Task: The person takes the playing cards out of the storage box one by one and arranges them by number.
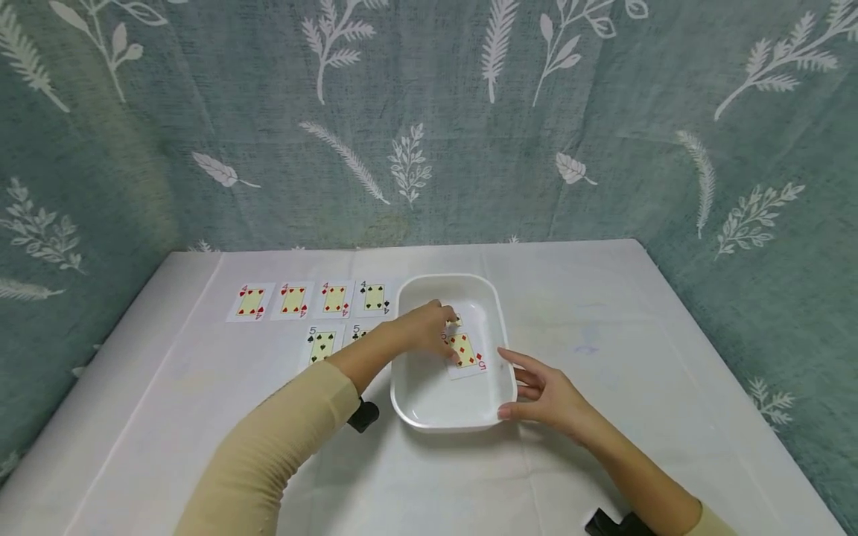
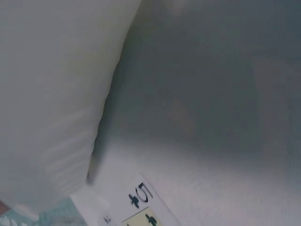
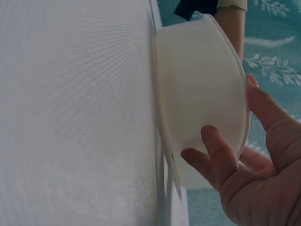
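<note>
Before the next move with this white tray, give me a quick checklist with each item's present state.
1. White tray flat on the table: ok.
2. Right hand touching the tray's side: ok.
3. Left hand at the five of diamonds inside the tray: ok.
4. Left hand gripping that card: cannot tell.
5. Row of fours uncovered: ok.
6. Fives on the table fully visible: not ok; the left arm hides part.

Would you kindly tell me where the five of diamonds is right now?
In the head view, the five of diamonds lies inside the white tray, just right of its middle, partly covered by the left hand.
</note>
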Demonstrator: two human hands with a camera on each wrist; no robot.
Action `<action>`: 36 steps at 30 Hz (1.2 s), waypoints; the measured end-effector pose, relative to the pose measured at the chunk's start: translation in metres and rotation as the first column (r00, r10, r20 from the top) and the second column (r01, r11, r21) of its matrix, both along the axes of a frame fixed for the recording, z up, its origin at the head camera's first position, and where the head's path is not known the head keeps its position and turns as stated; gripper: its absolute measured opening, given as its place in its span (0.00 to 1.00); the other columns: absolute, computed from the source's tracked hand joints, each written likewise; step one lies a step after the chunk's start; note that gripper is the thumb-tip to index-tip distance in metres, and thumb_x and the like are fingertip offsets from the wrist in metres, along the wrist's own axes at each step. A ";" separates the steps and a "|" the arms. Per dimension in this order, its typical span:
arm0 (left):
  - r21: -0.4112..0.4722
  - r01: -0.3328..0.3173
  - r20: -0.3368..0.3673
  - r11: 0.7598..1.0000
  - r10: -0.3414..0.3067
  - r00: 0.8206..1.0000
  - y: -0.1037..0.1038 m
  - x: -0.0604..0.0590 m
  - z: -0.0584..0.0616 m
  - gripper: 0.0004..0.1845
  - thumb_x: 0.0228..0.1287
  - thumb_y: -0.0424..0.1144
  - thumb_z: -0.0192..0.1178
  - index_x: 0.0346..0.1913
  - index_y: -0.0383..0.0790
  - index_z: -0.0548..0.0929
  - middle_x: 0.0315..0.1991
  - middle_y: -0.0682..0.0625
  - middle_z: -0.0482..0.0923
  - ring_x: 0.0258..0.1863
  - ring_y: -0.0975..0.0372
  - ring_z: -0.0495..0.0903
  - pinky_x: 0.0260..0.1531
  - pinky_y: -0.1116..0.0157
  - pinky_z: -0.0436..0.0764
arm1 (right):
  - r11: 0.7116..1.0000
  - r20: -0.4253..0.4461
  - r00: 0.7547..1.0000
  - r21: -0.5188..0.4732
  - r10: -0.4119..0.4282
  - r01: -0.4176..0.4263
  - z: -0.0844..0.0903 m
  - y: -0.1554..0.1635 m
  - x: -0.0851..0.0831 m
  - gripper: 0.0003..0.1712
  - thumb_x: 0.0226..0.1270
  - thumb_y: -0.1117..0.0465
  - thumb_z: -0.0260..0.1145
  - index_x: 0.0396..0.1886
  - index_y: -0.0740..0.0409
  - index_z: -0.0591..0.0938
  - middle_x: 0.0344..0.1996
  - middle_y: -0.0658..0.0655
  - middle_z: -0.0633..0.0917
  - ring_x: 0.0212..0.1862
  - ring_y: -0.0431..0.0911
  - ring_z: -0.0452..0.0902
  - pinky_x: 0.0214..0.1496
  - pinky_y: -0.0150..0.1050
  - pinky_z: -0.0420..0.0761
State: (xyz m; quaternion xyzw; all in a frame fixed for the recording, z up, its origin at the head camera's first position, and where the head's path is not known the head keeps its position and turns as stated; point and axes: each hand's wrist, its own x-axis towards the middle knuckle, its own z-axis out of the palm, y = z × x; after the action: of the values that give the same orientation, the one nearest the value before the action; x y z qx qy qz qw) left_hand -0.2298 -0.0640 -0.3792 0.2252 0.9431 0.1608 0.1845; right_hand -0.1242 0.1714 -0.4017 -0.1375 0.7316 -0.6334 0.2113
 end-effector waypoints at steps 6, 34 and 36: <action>-0.097 0.007 -0.020 0.995 -0.009 1.000 0.003 0.000 -0.003 0.31 0.44 0.53 0.74 0.51 0.44 0.77 0.41 0.51 0.73 0.41 0.59 0.74 0.43 0.60 0.75 | 1.000 0.004 1.000 -0.006 0.010 -0.010 -0.002 0.000 0.000 0.55 0.46 0.62 0.78 0.72 0.62 0.58 0.61 0.75 0.70 0.59 0.63 0.72 0.48 0.40 0.81; 0.297 -0.001 0.248 0.955 -0.076 0.966 0.000 -0.005 -0.005 0.22 0.57 0.26 0.64 0.53 0.40 0.71 0.38 0.47 0.75 0.24 0.61 0.77 0.27 0.68 0.79 | 0.999 0.018 1.000 -0.042 0.026 -0.025 -0.002 0.001 -0.001 0.54 0.47 0.65 0.77 0.73 0.63 0.56 0.63 0.76 0.67 0.63 0.64 0.67 0.50 0.40 0.80; 0.315 -0.009 0.264 0.949 -0.079 0.961 -0.002 -0.006 -0.003 0.22 0.57 0.26 0.64 0.53 0.40 0.72 0.37 0.47 0.76 0.24 0.61 0.77 0.27 0.68 0.79 | 0.999 0.014 1.000 -0.042 0.027 -0.026 -0.002 0.001 -0.001 0.54 0.47 0.65 0.77 0.73 0.63 0.56 0.62 0.76 0.67 0.63 0.64 0.67 0.50 0.40 0.80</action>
State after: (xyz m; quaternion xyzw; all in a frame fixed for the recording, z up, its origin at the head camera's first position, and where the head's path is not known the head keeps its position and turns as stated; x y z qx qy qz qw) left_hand -0.2358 -0.0661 -0.3824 0.2442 0.8668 0.3344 0.2779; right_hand -0.1255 0.1721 -0.4037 -0.1470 0.7149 -0.6465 0.2222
